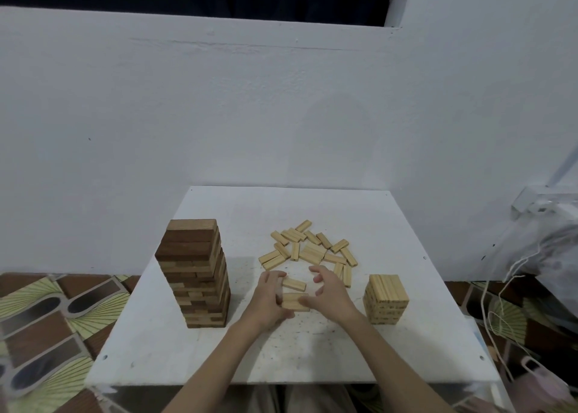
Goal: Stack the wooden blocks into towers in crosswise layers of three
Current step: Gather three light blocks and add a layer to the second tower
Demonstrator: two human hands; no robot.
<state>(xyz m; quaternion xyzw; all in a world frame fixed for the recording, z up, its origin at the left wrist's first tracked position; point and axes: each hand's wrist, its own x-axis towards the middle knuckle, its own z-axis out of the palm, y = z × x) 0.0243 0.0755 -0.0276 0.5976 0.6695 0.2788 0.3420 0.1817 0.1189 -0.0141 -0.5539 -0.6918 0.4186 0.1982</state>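
While the left hand [269,300] and right hand [328,293] pinch a new bottom layer [295,302] at table [312,350] centre, a loose block [294,283] lies at its 12 o'clock. Uneven squeezing could skew the layer; the tall tower [195,275] at 9 o'clock risks an elbow knock.

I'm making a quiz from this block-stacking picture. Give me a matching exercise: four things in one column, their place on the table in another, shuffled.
Things:
1. tall dark tower
2. short pale tower
3. loose blocks
4. low layer of blocks

Places:
A. between the left hand and the right hand
B. scattered behind the hands
C. left side of the table
D. right side of the table

Pairs: 1-C, 2-D, 3-B, 4-A
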